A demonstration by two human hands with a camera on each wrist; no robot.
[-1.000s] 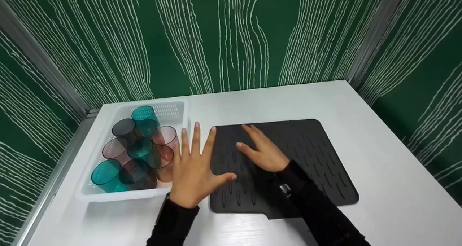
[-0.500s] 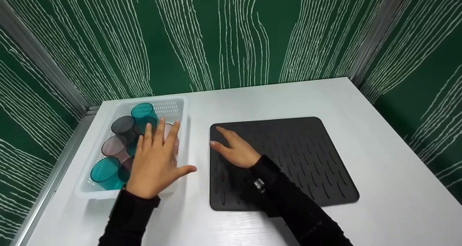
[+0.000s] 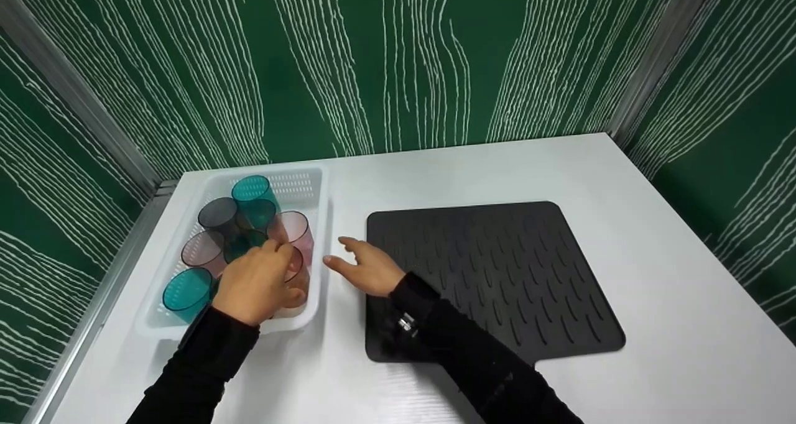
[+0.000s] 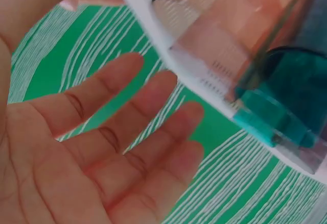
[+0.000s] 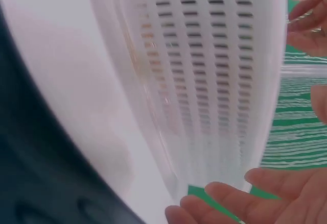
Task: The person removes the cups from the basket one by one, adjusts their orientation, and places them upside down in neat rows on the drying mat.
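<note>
My left hand (image 3: 252, 284) is over the front of a white plastic basket (image 3: 323, 225), bent down among clear coloured tumblers. Its fingers (image 4: 153, 101) look loosely extended in the left wrist view, with nothing between them and the thumb. Teal tumblers (image 3: 186, 290), pink tumblers (image 3: 295, 226) and a smoky grey tumbler (image 3: 217, 212) stand in the basket; my left hand covers part of the front ones. Just right of the basket, my right hand (image 3: 370, 270) has its thumb and fingers apart, holding nothing. The right wrist view shows its fingertips near the slotted basket wall (image 5: 204, 55).
A black ridged drying mat (image 3: 497, 275) lies on the white table (image 3: 435, 175) to the right of the basket, and my right forearm crosses over it. Green walls (image 3: 429, 63) with white lines enclose the table behind and at both sides.
Both hands have moved left. The left hand went from between basket and mat to over the tumblers, its spread fingers bending down. The right hand left the mat's middle for the basket's right side.
</note>
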